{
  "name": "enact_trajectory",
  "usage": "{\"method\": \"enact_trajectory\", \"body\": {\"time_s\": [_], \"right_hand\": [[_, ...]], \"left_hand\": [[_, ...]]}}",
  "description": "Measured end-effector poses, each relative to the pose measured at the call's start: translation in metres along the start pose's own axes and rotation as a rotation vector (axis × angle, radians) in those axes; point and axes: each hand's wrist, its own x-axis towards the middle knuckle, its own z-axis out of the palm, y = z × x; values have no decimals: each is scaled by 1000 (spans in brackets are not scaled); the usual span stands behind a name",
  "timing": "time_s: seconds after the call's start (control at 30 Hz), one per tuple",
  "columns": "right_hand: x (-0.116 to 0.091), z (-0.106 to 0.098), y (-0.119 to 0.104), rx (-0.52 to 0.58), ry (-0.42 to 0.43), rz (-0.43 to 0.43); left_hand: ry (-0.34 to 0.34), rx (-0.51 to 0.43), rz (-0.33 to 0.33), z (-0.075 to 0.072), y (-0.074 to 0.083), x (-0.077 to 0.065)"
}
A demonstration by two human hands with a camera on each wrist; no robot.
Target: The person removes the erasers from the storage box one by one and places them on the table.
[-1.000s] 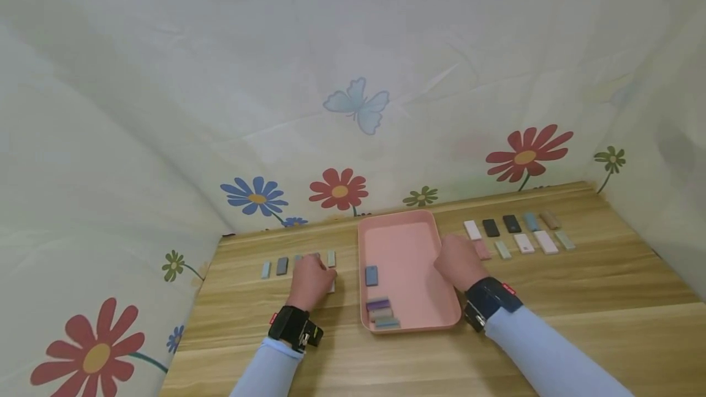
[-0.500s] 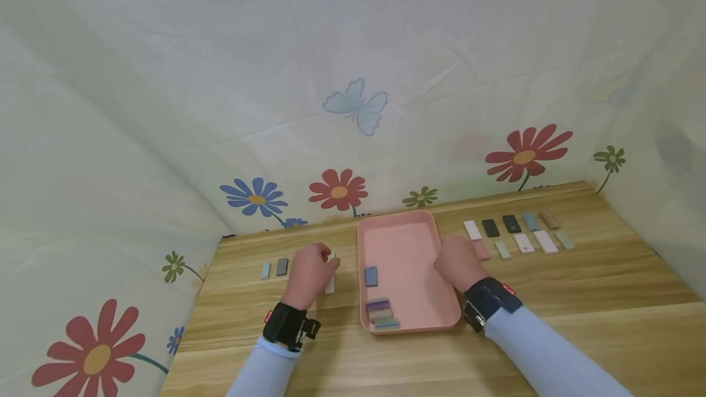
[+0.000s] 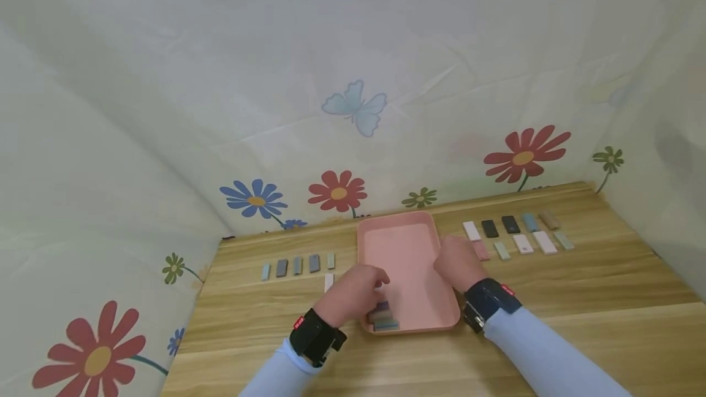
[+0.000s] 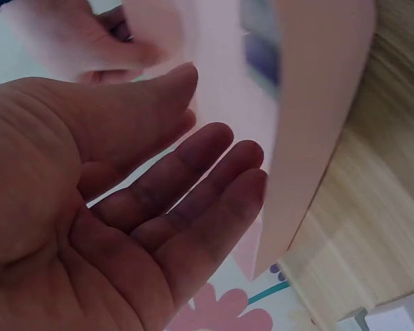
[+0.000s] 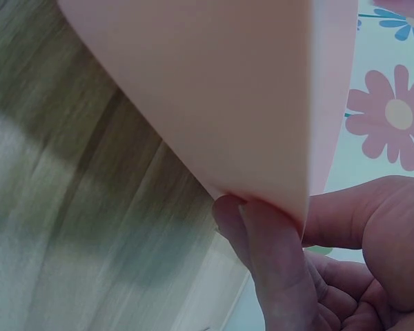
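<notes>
A shallow pink tray [image 3: 402, 231] lies on the wooden table. My right hand [image 3: 459, 262] pinches its right rim; the right wrist view shows the thumb and fingers [image 5: 276, 241] gripping the tray wall [image 5: 248, 103]. My left hand [image 3: 355, 291] is over the tray's left side, fingers loosely bent and apart. In the left wrist view that hand [image 4: 145, 179] shows no object between its fingers. Beneath and in front of it are slim coloured blocks, among them a blue-edged one [image 3: 386, 326] at the tray's near left corner. The hand covers part of the tray's left side.
Left of the tray is a row of small flat blocks, including a grey one [image 3: 282, 268] and a pale green one [image 3: 331, 260], with a white block [image 3: 329, 282] nearer. Two rows of blocks, including a black one [image 3: 489, 228], lie to the right. A flowered sheet [image 3: 353, 158] hangs behind.
My left hand has moved right and nearer, from the left row of blocks to over the tray, uncovering the row and hiding the blue block inside. My right hand stays at the rim.
</notes>
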Motion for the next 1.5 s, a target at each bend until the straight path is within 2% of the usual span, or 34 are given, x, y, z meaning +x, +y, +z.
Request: {"method": "enact_trajectory", "body": {"time_s": [0.17,0.3,0.47,0.63,0.77,0.87,1.03,1.27,1.5], "right_hand": [[-1,0,-1,-7,-3,-8],[-2,-3,-2,-12,19,-37],[-3,-5,-4,-12,16,-24],[-2,-4,-3,-19,9,-16],[0,-3,-1,-30,12,-17],[0,-2,0,-36,20,-27],[-1,-1,1,-25,32,-35],[-2,-1,0,23,1,1],[-2,-1,0,-2,19,-19]], "left_hand": [[-39,127,5,13,-1,3],[-51,177,37,12,3,3],[-73,213,58,10,8,1],[-105,211,42,12,10,2],[-108,246,75,12,12,2],[-123,250,80,12,13,2],[-147,212,53,12,14,1],[-147,170,49,13,10,1],[-149,116,31,15,4,3]]}}
